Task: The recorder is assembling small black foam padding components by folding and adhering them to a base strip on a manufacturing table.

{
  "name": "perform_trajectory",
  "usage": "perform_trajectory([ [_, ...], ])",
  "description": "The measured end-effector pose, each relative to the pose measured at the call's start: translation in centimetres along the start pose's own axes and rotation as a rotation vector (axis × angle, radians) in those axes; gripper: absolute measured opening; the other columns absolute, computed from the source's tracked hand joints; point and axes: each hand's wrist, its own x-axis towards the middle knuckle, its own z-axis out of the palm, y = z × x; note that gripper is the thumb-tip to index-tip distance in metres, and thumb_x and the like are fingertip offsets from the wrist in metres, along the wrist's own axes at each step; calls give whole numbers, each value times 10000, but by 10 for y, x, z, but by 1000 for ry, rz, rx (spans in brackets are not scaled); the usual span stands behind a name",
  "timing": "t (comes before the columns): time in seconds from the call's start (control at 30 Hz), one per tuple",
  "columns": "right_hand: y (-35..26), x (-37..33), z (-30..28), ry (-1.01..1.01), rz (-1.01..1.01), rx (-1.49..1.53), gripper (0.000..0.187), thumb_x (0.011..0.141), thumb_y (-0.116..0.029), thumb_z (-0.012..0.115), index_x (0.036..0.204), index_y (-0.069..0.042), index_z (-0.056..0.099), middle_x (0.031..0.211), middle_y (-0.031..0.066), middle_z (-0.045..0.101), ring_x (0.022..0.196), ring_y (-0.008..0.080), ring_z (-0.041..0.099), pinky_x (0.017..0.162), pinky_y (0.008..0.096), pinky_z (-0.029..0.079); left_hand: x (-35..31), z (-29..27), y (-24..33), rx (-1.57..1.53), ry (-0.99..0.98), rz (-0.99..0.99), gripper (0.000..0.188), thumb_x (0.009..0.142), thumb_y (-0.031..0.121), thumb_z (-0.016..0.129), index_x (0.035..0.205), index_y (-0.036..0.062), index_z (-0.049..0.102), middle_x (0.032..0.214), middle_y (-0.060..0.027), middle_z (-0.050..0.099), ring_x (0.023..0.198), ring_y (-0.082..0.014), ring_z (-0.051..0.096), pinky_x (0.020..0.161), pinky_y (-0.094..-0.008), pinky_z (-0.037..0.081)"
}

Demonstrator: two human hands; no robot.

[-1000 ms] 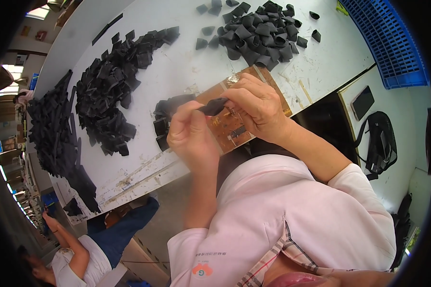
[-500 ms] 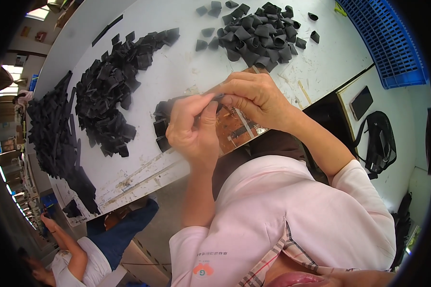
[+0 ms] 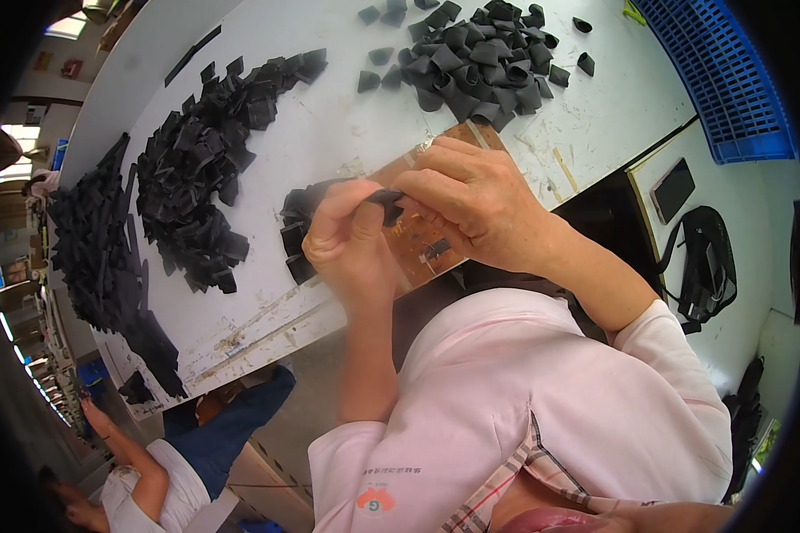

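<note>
Over the table's front edge, my two hands meet at a small curved piece of black material (image 3: 385,203), soft-looking like rubber or fabric. My left hand (image 3: 351,244) pinches it between thumb and fingers. From the other side, my right hand (image 3: 484,200) grips its edge with closed fingertips, which partly hide it. Beneath the hands lies a worn brown board (image 3: 416,258), with a small dark object (image 3: 436,249) on it. A few flat black pieces (image 3: 295,238) are bunched beside my left hand.
Rolled black pieces (image 3: 484,62) are heaped at the far side. Leftward lie a pile of flat black pieces (image 3: 196,169) and one of black strips (image 3: 98,240). A blue basket (image 3: 720,80), a phone (image 3: 673,190) and a black mesh bag (image 3: 707,266) are rightward. Another person (image 3: 151,471) sits lower left.
My right hand has shifted slightly toward me and turned. The black piece, mostly hidden before, now shows more between my fingertips. My left hand has moved slightly left.
</note>
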Motion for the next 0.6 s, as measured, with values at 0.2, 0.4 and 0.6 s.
perform_trajectory([
  [0.2, 10, -10, 15, 110, -14, 49, 127, 669, -87, 634, 735, -56, 530, 638, 27, 485, 613, 184, 506, 452, 287, 405, 1, -2, -1, 344, -52, 122, 59, 819, 31, 555, 850, -19, 560, 851, -96, 570, 761, -122, 521, 699, -228, 431],
  [0.4, 5, -9, 8, 49, 26, 44, 210, 658, 17, 608, 860, -19, 563, 690, 67, 515, 597, 223, 498, 493, 293, 404, -19, 7, 1, 282, 138, -51, 106, 830, 39, 547, 903, -36, 564, 839, -75, 592, 717, -103, 542, 652, -203, 431],
  [0.6, -7, 0, -1, 194, 147, 225, 174, 691, -118, 648, 820, -32, 570, 694, 70, 513, 597, 211, 512, 485, 319, 407, 7, 12, 29, 781, -70, 192, 131, 822, 11, 522, 931, -2, 593, 805, -79, 586, 694, -128, 541, 629, -226, 432],
])
